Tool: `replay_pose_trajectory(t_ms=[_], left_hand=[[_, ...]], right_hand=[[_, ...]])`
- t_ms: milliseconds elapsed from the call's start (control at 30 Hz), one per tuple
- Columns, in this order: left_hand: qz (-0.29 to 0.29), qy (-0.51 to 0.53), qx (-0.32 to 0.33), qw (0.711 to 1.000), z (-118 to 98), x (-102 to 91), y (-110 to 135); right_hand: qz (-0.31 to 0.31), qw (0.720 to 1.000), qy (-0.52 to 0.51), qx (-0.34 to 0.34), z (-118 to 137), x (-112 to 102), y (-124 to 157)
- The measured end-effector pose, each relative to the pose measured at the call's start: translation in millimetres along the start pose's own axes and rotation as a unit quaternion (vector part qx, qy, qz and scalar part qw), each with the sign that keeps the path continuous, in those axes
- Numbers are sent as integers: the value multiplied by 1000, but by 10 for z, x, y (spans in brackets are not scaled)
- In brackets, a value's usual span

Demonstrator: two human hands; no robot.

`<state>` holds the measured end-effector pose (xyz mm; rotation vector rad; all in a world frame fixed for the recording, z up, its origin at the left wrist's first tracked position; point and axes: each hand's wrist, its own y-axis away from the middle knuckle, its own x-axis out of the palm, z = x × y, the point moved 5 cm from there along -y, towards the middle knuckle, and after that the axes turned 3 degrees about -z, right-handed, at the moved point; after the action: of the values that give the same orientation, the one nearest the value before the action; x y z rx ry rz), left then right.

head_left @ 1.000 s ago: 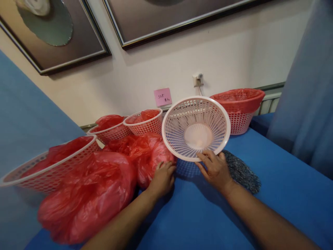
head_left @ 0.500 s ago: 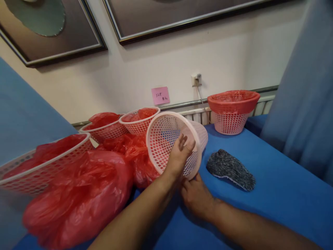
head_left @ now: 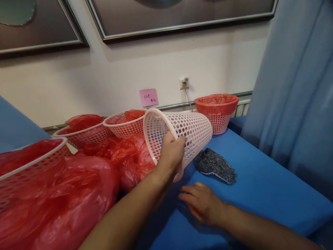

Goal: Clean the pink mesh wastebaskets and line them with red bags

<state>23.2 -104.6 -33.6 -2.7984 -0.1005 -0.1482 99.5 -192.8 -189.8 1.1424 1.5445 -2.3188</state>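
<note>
A white plastic wastebasket with a mesh of holes lies tilted on its side, its mouth toward me and its base pointing right. My left hand grips its rim, fingers inside the mouth and thumb on the outer wall. Below the basket, my right hand hangs over the blue surface, apart from the basket, its fingers loosely bent with nothing visible in them. Beyond that hand lies a dark grey fuzzy cloth pad with a pale edge.
Several lined baskets stand left, among them one basket near the wall. Red plastic bags heap in front. A red-rimmed basket is at back right on the blue-covered table. A blue curtain hangs right.
My left hand has gone from open inside the basket to gripping its rim. The basket has turned, showing more of its side. My right hand has come away from the rim.
</note>
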Motion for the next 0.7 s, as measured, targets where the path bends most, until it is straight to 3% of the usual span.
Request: replay_pose_trajectory(t_ms=[100, 267, 367, 500, 600, 700], left_hand=[[15, 14, 10, 1000, 65, -79, 88], [96, 33, 4, 995, 650, -210, 122], [93, -25, 10, 995, 1068, -405, 83], [78, -89, 7, 993, 1525, -723, 50], [72, -121, 9, 990, 1747, -922, 71], [76, -152, 10, 985, 1869, -1041, 103]], right_hand=[[-61, 995, -18, 80, -418, -262, 280], [-118, 956, 149, 222, -1224, -577, 527], [-67, 941, 204, 263, -1431, -478, 501], [49, 915, 215, 339, -1463, -133, 438], [113, 883, 210, 404, -1504, 13, 449], [131, 879, 188, 418, -1601, 19, 513]])
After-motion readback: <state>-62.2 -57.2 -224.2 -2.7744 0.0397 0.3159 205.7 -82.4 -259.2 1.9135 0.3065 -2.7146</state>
